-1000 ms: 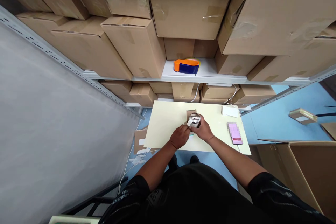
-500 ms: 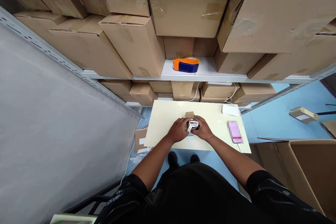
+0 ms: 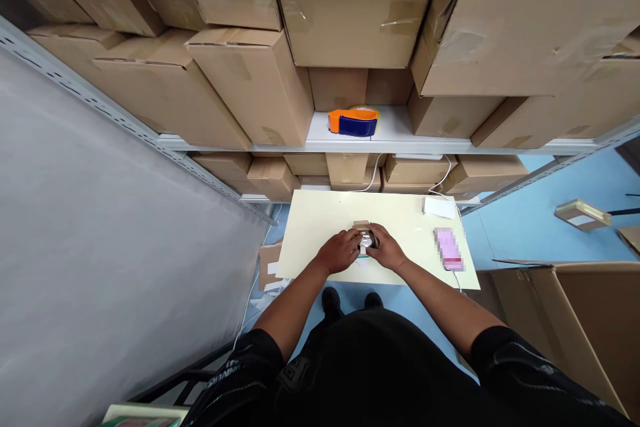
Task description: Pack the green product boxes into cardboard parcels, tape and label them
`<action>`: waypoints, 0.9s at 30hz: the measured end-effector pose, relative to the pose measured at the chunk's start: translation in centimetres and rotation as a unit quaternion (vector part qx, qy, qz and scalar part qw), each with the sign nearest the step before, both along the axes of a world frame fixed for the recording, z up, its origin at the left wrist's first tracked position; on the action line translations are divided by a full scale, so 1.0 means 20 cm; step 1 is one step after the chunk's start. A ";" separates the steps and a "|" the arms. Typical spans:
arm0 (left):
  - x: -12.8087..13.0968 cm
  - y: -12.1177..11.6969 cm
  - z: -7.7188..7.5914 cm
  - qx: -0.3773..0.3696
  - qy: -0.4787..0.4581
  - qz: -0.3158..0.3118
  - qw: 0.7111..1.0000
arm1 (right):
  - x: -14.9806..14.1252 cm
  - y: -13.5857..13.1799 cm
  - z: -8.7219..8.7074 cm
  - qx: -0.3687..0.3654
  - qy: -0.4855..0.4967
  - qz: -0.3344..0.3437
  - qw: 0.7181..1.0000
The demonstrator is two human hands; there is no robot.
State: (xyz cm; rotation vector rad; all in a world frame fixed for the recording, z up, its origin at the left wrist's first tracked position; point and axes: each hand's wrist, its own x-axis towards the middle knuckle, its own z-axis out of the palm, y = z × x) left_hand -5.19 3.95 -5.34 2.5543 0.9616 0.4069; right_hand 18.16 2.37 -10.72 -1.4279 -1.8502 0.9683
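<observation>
Over the middle of the pale table (image 3: 315,220), both my hands are closed around a small open cardboard box (image 3: 361,224) with its brown flap standing at the far side. Inside it shows a shiny silver round item (image 3: 367,240), with a white piece at its near edge. My left hand (image 3: 341,251) is at the left side, its curled fingers reaching over the top of the silver item. My right hand (image 3: 387,248) wraps the right side, thumb near me and fingers beyond. The undersides of the fingers and most of the box are hidden.
A pink phone (image 3: 449,249) and a white box (image 3: 439,207) with a cable lie on the table's right. Shelves with cardboard boxes (image 3: 250,80) rise behind; an orange and blue tape dispenser (image 3: 354,122) sits there. A large open carton (image 3: 545,307) stands at right.
My left fingers have moved over the top of the silver item, covering part of it. The white strip that stuck out toward the near left now appears shorter. My right hand stays around the side.
</observation>
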 end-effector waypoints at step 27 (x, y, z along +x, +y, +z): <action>0.06 -0.07 -0.05 -0.123 -0.168 0.159 0.965 | -0.02 -0.12 0.13 0.000 0.029 -0.101 0.994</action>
